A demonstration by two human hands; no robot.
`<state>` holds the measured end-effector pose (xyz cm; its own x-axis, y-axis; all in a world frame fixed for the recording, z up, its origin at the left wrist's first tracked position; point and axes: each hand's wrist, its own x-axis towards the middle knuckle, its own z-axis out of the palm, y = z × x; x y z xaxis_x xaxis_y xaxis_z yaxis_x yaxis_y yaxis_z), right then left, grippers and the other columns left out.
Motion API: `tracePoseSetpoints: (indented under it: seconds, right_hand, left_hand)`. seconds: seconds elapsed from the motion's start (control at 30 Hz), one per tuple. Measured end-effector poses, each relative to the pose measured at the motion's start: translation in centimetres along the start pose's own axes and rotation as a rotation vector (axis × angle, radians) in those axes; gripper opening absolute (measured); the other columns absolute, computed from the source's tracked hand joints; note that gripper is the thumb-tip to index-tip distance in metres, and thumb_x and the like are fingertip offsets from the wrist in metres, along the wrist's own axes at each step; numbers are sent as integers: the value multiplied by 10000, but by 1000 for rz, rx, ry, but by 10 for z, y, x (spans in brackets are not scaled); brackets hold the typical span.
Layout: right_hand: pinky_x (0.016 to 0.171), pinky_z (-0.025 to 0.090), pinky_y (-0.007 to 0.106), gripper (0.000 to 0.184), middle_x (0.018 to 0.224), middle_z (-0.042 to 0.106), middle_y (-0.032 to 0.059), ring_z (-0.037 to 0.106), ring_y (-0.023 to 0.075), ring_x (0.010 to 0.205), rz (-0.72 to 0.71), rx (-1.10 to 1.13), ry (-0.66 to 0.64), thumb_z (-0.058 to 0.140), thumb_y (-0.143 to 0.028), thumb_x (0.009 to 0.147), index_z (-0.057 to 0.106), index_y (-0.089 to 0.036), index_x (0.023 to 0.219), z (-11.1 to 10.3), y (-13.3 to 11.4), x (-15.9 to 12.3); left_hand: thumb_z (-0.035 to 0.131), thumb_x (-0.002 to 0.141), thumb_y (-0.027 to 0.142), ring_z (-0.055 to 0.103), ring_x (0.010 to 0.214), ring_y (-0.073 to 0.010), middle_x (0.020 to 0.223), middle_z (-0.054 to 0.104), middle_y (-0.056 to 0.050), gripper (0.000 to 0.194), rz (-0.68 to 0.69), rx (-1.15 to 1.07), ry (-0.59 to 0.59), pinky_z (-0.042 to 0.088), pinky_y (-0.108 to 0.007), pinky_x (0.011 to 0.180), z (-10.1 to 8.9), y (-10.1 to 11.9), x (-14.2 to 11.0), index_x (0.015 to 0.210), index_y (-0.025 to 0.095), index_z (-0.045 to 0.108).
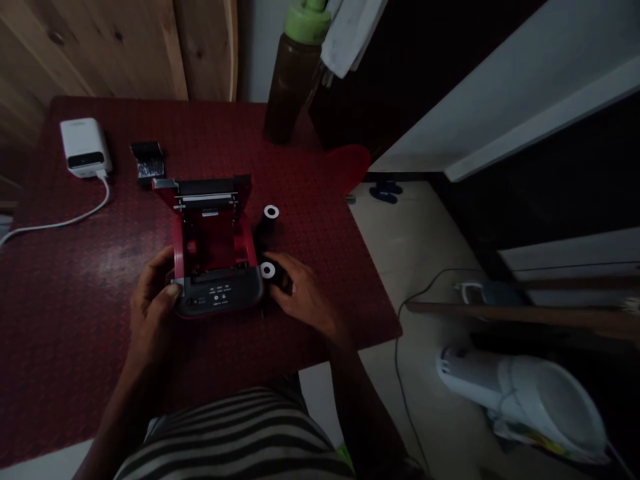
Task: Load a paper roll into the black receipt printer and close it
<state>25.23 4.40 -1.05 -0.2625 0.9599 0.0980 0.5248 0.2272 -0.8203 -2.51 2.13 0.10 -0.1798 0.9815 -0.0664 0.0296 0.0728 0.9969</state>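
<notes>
A red and black label printer (220, 293) stands on the table with its lid (210, 190) raised, its red inside bare to view. My left hand (153, 293) grips the printer's left side, thumb on the front corner and fingers behind it. Just off the printer's right side, my right hand (300, 290) has thumb and fingers around a black roll with a white ring-shaped end (268, 270). A similar black roll (271, 212) lies a little farther back; dark material seems to run between the two, though dim light blurs it.
A white power bank (86, 143) with a white cable (75, 225) sits at the back left of the red-patterned table (75, 333). Near it lies a small black piece (149, 162). A brown bottle with a green cap (293, 80) stands at the back edge.
</notes>
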Motion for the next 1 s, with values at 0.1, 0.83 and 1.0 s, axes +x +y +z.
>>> tracePoseSetpoints:
  seconds: [0.1,0.83,1.0]
  right_hand:
    - [911,653,421,691,1373,773,122,754,211,946,88,18,-37,635,-106,856,649,-212,1538,-12,0,-11]
    - [653,483,312,238,757,660,-23,594,167,671,125,181,412,830,-448,881,696,-262,813,-77,38,57]
    - [825,550,381,395,1169,763,67,689,251,984,68,37,248,839,-271,746,735,-250,1126,-35,50,87]
  left_hand:
    - [749,934,553,607,1479,-374,1537,715,6,562,-3,4,8,520,-479,1215,0,0,0,1464,370,712]
    - [817,863,529,692,1322,-352,1455,749,-63,620,-25,-61,58,622,-393,998,5,4,0,1432,288,765]
    - [808,866,508,716,1275,-342,1424,764,-58,598,-27,-53,61,635,-392,965,6,5,0,1423,296,769]
